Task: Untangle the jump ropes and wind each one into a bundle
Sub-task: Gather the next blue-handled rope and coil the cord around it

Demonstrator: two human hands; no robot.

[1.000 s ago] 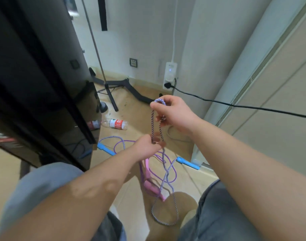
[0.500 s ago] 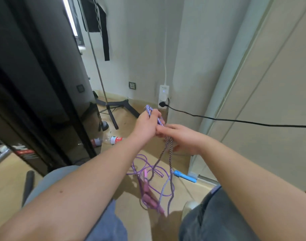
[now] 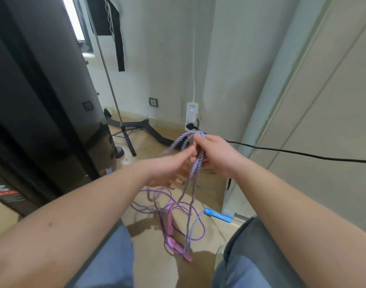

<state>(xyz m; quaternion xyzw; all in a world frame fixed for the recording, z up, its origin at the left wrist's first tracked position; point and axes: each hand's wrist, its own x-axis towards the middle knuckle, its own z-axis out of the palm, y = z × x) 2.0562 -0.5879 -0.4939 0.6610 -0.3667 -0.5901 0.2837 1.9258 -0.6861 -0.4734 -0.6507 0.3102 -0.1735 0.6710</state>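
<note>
The right hand point(image 3: 218, 157) grips the braided jump rope point(image 3: 194, 173) in curled fingers, its loop arching at twelve o'clock; the left hand point(image 3: 167, 169), fingers straight, lies beside it at nine.

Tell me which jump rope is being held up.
The purple-and-white striped rope, gripped in the right hand; the plain purple rope with pink handles lies loose on the floor.

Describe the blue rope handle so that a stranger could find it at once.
On the wooden floor, look toward the pale door frame on the right. The blue handle lies near its foot, joined to the striped rope. Unlike the pink handles nearby, it is blue.
</note>
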